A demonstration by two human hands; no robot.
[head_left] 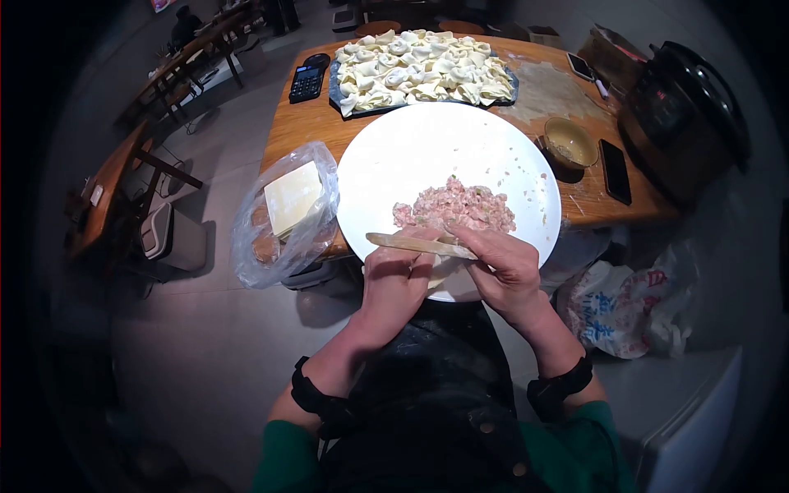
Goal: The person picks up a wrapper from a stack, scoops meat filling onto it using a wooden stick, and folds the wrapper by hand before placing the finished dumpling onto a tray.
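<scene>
Closely now – right hand point(511, 269) pinching wooden stick point(411, 243) – left hand point(393, 287) curled, gripping pale wrapper point(445, 271).

- Plastic bag point(606, 311): blue Latin capitals, apparently "INAN", first letter unclear; the larger blue and red characters are creased and not surely legible.
- Black cooker point(675, 115): small red display marks, too blurred to read.
- Keypad device point(306, 83): lit screen, digits unreadable.

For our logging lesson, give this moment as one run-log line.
left hand and right hand: together at dough | wooden stick: across both | meat: on plate | dumplings: on tray
</scene>
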